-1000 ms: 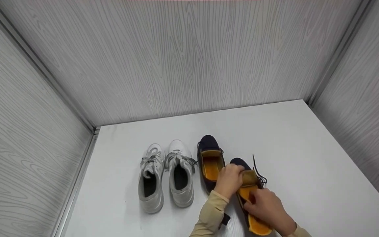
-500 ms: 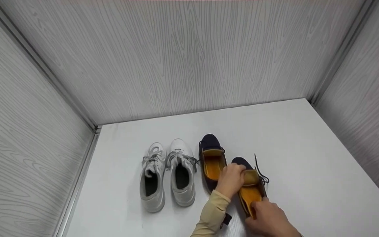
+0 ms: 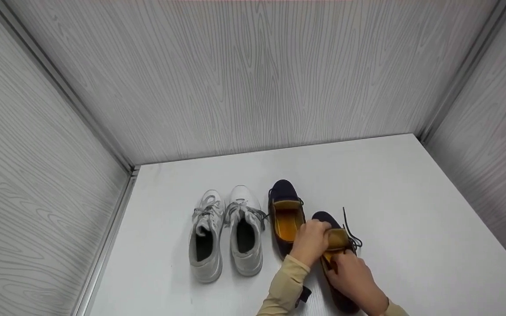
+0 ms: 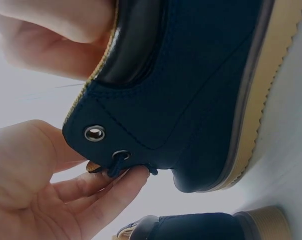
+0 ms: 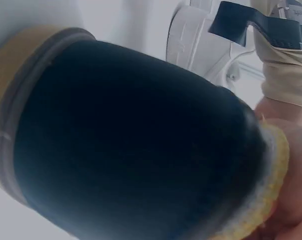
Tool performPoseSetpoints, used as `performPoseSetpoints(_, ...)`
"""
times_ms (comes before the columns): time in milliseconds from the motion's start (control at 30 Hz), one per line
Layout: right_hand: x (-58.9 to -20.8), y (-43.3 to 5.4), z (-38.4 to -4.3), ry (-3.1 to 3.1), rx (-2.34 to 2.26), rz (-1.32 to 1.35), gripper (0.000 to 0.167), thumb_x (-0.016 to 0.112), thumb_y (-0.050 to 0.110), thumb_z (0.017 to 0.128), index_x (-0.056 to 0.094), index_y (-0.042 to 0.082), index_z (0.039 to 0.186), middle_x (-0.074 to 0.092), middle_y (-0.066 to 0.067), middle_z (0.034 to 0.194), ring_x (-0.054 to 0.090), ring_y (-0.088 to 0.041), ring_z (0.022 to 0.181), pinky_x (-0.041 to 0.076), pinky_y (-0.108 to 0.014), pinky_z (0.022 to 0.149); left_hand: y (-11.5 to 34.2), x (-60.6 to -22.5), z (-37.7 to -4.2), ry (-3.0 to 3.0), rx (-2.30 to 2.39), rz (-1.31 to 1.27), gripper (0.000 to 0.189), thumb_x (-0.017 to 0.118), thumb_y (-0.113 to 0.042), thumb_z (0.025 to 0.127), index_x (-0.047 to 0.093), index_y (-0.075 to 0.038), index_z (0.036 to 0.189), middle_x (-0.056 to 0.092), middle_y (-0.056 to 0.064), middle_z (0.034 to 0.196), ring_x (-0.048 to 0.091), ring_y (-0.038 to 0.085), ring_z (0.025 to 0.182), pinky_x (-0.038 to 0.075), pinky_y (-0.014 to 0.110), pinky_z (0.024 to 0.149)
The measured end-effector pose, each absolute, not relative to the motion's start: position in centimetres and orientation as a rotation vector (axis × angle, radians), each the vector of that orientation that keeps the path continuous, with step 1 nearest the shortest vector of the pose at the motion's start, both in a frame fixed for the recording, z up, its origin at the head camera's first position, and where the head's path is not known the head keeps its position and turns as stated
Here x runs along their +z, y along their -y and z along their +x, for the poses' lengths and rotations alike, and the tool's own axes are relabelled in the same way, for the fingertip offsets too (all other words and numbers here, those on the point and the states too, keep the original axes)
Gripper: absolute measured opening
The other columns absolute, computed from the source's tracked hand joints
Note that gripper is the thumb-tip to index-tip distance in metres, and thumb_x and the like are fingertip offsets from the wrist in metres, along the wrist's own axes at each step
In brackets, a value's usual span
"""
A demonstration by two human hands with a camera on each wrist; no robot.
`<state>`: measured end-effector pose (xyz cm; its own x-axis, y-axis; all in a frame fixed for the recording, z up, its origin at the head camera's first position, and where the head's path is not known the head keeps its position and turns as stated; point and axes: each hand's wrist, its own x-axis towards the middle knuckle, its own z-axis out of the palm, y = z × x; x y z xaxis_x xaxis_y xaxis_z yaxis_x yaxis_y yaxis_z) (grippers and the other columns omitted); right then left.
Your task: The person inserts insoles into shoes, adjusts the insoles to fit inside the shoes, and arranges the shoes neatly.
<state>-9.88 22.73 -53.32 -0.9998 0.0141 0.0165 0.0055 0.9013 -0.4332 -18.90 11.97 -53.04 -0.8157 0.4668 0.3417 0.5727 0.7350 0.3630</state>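
Two navy lace-up shoes with yellow-orange lining sit in the head view. My left hand (image 3: 311,241) pinches the right-hand navy shoe (image 3: 345,300) by its tongue (image 3: 338,239); in the left wrist view, the left hand's fingers (image 4: 115,197) touch the laced eyelet flap. My right hand (image 3: 353,277) reaches into that shoe's opening with curled fingers, at the orange insole (image 3: 330,254). Its fingertips are hidden inside. Seen from the right wrist, the shoe's heel (image 5: 125,145) fills most of the view. The other navy shoe (image 3: 284,193) stands just left of my left hand.
A pair of white sneakers, one left (image 3: 207,259) and one right (image 3: 246,259), stands side by side left of the navy shoes. All rest on a white tabletop (image 3: 393,184). Grey wood-grain panels (image 3: 253,87) enclose the back and sides. A loose lace (image 3: 354,235) sticks out beside the navy shoe.
The insole's end, sticking out at the heel a second ago, is no longer visible there. My right hand went back toward the heel, then forward into the shoe. My left hand stays at the tongue.
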Motion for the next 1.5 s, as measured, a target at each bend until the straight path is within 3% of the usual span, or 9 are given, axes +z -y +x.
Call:
performPoseSetpoints(367, -56.2, -22.3, -10.0, 2.949, 0.618, 0.024, 0.014, 0.074, 0.003, 0.072, 0.060, 0.006, 0.072, 0.056, -0.011, 0.069, 0.058, -0.030, 0.061, 0.047, -0.048, 0.053, -11.7, -53.4, -18.5, 2.693, -0.682, -0.843, 0.006, 0.072, -0.017, 0.089, 0.078, -0.018, 0.088, 0.066, 0.001, 0.077, 0.065, 0.019, 0.071, 0.050, 0.028, 0.060)
performPoseSetpoints(733, -56.5, -21.5, -10.2, 2.951, 0.522, 0.043, 0.031, 0.073, 0.006, 0.078, 0.050, 0.005, 0.058, 0.049, -0.013, 0.065, 0.053, -0.029, 0.050, 0.045, -0.046, 0.045, -11.4, -53.3, -18.8, 2.722, -0.683, -0.824, 0.006, 0.072, -0.017, 0.089, 0.078, -0.017, 0.089, 0.066, 0.001, 0.078, 0.065, 0.019, 0.072, 0.050, 0.028, 0.062)
performPoseSetpoints(1067, -55.7, -21.6, -9.9, 2.982, 0.477, 0.082, 0.025, 0.071, 0.006, 0.080, 0.054, 0.003, 0.062, 0.055, -0.022, 0.085, 0.057, -0.031, 0.052, 0.048, -0.047, 0.045, -11.4, -53.4, -18.7, 2.651, -0.685, -0.843, 0.002, 0.074, -0.016, 0.086, 0.075, -0.014, 0.086, 0.064, 0.003, 0.076, 0.064, 0.020, 0.069, 0.049, 0.029, 0.060)
performPoseSetpoints(1300, -54.2, -23.2, -10.1, 2.844, 0.615, 0.041, 0.028, 0.075, 0.011, 0.080, 0.053, 0.012, 0.062, 0.048, 0.000, 0.057, 0.042, -0.014, 0.049, 0.039, -0.036, 0.044, -11.2, -53.7, -18.2, 2.636, -0.760, -0.748, 0.017, 0.073, -0.020, 0.089, 0.060, -0.008, 0.091, 0.061, 0.005, 0.078, 0.065, 0.023, 0.068, 0.050, 0.033, 0.058)
performPoseSetpoints(1500, -53.2, -26.4, -10.0, 2.880, 0.563, -0.191, 0.033, 0.075, 0.026, 0.083, 0.051, 0.010, 0.067, 0.045, 0.000, 0.054, 0.043, -0.017, 0.046, 0.035, -0.034, 0.041, -10.9, -54.7, -15.9, 2.628, -0.848, -0.486, 0.030, 0.075, -0.028, 0.085, 0.058, -0.006, 0.096, 0.065, 0.010, 0.073, 0.065, 0.027, 0.059, 0.049, 0.037, 0.049)
